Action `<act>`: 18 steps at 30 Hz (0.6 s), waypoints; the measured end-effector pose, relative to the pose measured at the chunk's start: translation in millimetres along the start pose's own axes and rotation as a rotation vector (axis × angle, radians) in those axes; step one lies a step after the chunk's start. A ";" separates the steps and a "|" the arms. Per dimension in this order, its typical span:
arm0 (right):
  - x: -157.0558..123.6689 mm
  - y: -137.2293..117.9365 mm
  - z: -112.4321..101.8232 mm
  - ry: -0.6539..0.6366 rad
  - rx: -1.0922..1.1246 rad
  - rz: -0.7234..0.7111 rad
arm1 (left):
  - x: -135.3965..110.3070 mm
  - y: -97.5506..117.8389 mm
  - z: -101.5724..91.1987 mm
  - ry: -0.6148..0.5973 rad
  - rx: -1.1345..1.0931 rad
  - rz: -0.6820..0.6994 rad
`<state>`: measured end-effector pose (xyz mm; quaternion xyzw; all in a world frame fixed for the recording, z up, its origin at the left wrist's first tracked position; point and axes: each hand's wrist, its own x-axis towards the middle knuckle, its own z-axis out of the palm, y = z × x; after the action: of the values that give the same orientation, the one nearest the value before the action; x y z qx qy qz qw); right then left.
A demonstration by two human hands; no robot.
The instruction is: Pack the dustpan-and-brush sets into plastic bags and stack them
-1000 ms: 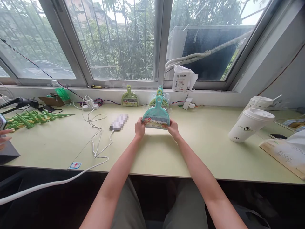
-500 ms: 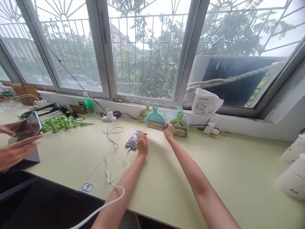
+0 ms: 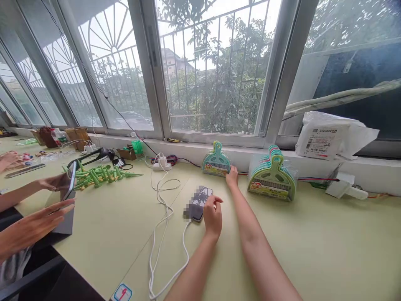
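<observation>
- Blue dustpan (image 3: 216, 162): handle up, long axis near-vertical.
- Right hand (image 3: 232, 177): at its lower right edge; cannot tell whether pinching.
- Left hand (image 3: 213, 216): loosely spread beside phone (image 3: 199, 205).

Right hand (image 3: 232, 177) at blue dustpan (image 3: 215, 160), perhaps gripping

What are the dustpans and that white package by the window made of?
The blue dustpan and the stacked dustpans look like smooth moulded plastic: even colour, rounded rims. The white package seems wrapped in thin, crinkled plastic or paper, judging by its loose folds.
</observation>
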<state>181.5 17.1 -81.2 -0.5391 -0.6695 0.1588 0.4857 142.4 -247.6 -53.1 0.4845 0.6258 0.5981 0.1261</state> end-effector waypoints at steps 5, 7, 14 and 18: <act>5.0 1.2 9.2 0.047 0.050 -0.029 | 1.6 1.1 0.5 -0.002 -0.004 -0.019; 5.4 0.1 10.9 0.061 0.039 -0.047 | 2.2 1.6 0.9 -0.009 -0.002 -0.013; 3.5 -0.6 12.5 0.058 -0.062 -0.056 | 1.2 0.2 2.8 -0.029 0.011 0.007; 1.9 -3.8 12.4 0.029 -0.116 -0.061 | 1.3 -3.0 3.9 -0.042 0.026 0.012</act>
<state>169.2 21.2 -83.4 -0.5478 -0.6868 0.0970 0.4678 143.3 -243.6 -56.2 0.5023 0.6279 0.5801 0.1296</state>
